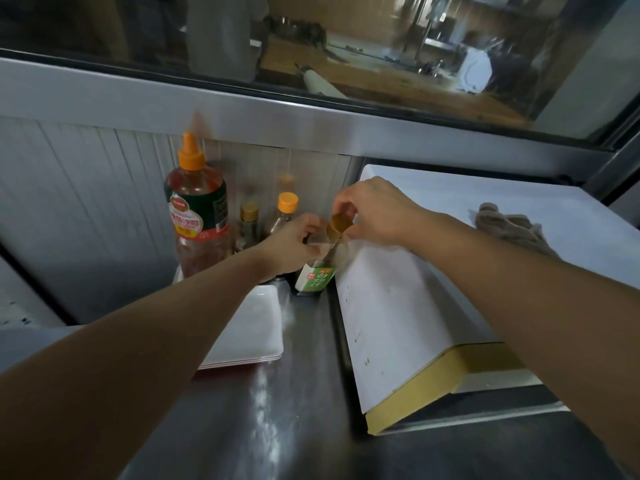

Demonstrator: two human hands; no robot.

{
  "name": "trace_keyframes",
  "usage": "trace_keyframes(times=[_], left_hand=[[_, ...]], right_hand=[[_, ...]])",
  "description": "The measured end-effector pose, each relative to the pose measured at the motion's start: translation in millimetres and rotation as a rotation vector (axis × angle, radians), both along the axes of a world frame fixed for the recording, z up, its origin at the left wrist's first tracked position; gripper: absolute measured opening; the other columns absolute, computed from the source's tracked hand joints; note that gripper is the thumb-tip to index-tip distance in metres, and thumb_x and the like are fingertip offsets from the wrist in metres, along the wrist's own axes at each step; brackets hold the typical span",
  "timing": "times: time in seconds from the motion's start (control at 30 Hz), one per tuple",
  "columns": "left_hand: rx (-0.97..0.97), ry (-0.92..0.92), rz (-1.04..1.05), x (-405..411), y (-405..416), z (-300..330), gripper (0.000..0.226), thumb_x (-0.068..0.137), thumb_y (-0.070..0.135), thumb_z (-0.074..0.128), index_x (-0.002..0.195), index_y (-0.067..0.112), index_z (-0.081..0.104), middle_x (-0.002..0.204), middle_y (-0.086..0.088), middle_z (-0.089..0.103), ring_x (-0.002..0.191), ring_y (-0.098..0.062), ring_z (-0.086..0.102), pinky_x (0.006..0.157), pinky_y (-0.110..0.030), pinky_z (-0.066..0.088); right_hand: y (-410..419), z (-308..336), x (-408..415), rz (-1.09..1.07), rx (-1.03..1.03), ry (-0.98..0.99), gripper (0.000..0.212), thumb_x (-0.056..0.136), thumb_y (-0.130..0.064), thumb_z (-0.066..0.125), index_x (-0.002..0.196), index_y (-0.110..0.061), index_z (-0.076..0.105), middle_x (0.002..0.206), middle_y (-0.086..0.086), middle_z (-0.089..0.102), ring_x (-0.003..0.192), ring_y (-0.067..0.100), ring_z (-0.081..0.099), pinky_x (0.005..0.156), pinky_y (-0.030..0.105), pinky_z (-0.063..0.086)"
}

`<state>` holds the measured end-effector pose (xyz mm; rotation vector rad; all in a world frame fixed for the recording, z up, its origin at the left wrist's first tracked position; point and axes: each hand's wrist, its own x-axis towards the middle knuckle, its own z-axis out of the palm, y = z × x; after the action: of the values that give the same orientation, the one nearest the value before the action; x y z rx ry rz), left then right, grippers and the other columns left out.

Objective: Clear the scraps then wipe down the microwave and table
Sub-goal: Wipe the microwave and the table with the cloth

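Head view: my left hand [294, 242] grips bottle [317, 277] neck, right hand [372, 213] pinches its cap [339, 226]. Bottle stands on table [304, 393], just beside microwave [485, 237]; cloth [512, 226] lies on microwave top. Risk, I judge: cap twist tips bottle against microwave or neighbouring bottles [268, 220]. Plates [256, 330] crowd left; open room only nearer me.

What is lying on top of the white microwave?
A crumpled brownish cloth lies on top of the microwave, near its back right. The person's right forearm covers part of the top, so anything beneath it stays hidden.
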<state>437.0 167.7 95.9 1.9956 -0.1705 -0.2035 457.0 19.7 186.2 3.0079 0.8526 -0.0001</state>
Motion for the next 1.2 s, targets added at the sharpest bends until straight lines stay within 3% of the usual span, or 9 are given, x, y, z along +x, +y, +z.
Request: trace_keyframes(times=[0.07,0.13,0.2,0.27,0.33,0.47,0.57,0.9,1.2], left_hand=[[0.116,-0.048,0.036,-1,8,2,0.055,0.088,0.012,0.062,0.138,0.010,0.040,0.136,-0.006,0.050,0.127,-0.017,0.045,0.104,-0.032,0.041],[0.211,-0.096,0.076,-2,17,5,0.055,0.086,0.008,0.063,0.137,0.011,0.042,0.133,-0.009,0.052,0.122,-0.017,0.049,0.102,-0.032,0.043],[0.307,-0.141,0.112,-1,24,8,0.049,0.086,0.007,0.062,0.132,0.013,0.046,0.117,-0.006,0.060,0.100,-0.012,0.055,0.083,-0.021,0.046],[0.383,-0.166,0.155,0,31,8,0.040,0.087,0.007,0.058,0.125,0.015,0.050,0.090,0.007,0.059,0.075,-0.002,0.051,0.061,-0.012,0.040],[0.440,-0.181,0.189,1,35,8,0.030,0.088,0.006,0.055,0.117,0.014,0.054,0.081,0.009,0.053,0.069,-0.002,0.048,0.055,-0.012,0.036],[0.552,-0.184,0.205,-3,40,6,0.033,0.085,0.008,0.058,0.117,0.017,0.054,0.101,-0.005,0.063,0.089,-0.019,0.059,0.073,-0.030,0.052],[0.616,-0.184,0.207,-8,43,2,0.038,0.083,0.009,0.061,0.119,0.018,0.053,0.108,-0.005,0.061,0.100,-0.023,0.058,0.084,-0.039,0.054],[0.624,-0.175,0.205,-12,44,2,0.039,0.083,0.006,0.063,0.119,0.018,0.053,0.118,-0.006,0.060,0.107,-0.024,0.056,0.087,-0.035,0.051],[0.652,-0.184,0.212,-10,40,5,0.043,0.082,0.005,0.063,0.122,0.017,0.053,0.118,-0.007,0.057,0.108,-0.025,0.054,0.089,-0.039,0.052]], right_hand=[[1,0,5,0.000,-0.019,-0.018,0.028,0.078,-0.023,0.074,0.104,-0.020,0.063,0.103,0.004,0.065,0.093,0.023,0.059,0.082,0.039,0.052],[4,-1,13,0.012,-0.040,-0.055,0.027,0.081,-0.023,0.071,0.106,-0.020,0.062,0.105,0.004,0.064,0.094,0.022,0.058,0.082,0.035,0.049],[8,-1,23,0.019,-0.049,-0.078,0.028,0.083,-0.023,0.069,0.109,-0.020,0.061,0.106,0.004,0.063,0.096,0.023,0.056,0.080,0.033,0.042],[12,-1,34,0.014,-0.059,-0.082,0.028,0.085,-0.023,0.066,0.111,-0.018,0.059,0.108,0.005,0.062,0.096,0.022,0.053,0.079,0.032,0.035],[16,-1,45,0.011,-0.079,-0.082,0.027,0.087,-0.023,0.064,0.112,-0.018,0.058,0.109,0.006,0.061,0.098,0.023,0.052,0.081,0.032,0.032],[21,-1,59,0.006,-0.106,-0.097,0.025,0.087,-0.022,0.062,0.112,-0.018,0.058,0.109,0.004,0.061,0.104,0.024,0.054,0.094,0.039,0.032],[23,0,65,0.014,-0.114,-0.114,0.024,0.088,-0.020,0.062,0.111,-0.019,0.058,0.107,0.004,0.060,0.105,0.024,0.052,0.095,0.041,0.030],[18,-9,72,-0.041,-0.056,-0.133,0.023,0.090,-0.012,0.058,0.112,-0.017,0.056,0.105,0.007,0.058,0.101,0.025,0.050,0.094,0.041,0.031],[19,-13,78,-0.066,-0.043,-0.168,0.018,0.091,-0.014,0.055,0.109,-0.017,0.057,0.101,0.006,0.059,0.097,0.025,0.052,0.089,0.039,0.031]])
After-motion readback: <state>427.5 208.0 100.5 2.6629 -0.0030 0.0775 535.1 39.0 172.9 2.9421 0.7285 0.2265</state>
